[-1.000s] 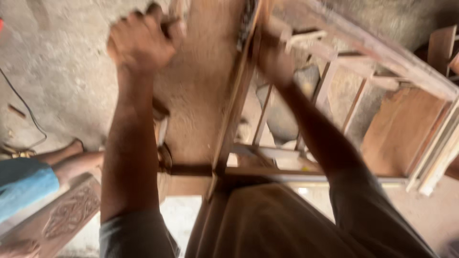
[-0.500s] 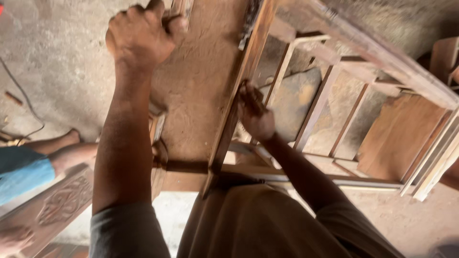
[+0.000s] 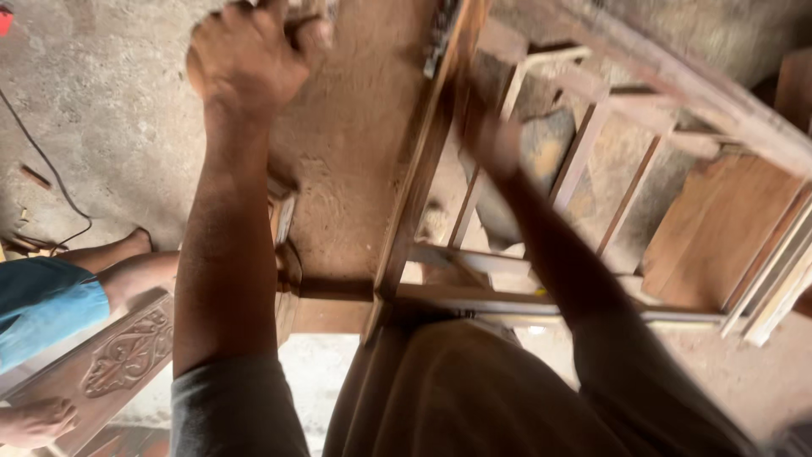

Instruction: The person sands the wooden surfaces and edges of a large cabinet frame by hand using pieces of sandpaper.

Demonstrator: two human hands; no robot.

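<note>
You wear a grey short-sleeved shirt; its left sleeve (image 3: 233, 410) ends above the elbow, leaving your forearm bare to your left hand (image 3: 245, 55). Your right sleeve (image 3: 668, 398) looks the same grey. Your right hand (image 3: 495, 140) is blurred. Brown trousers (image 3: 457, 398) cover your legs, near the lower edge.

A carved wooden panel (image 3: 127, 360) lies at eight o'clock, a leaf pattern cut into its face. Beside it, at nine o'clock, another person's bent leg (image 3: 101, 271) in blue shorts (image 3: 38, 309) rests on the concrete floor (image 3: 110, 127). A thin black cable (image 3: 42, 161) runs across that floor at ten o'clock. Flat wooden boards (image 3: 719, 228) lean at three o'clock.
</note>
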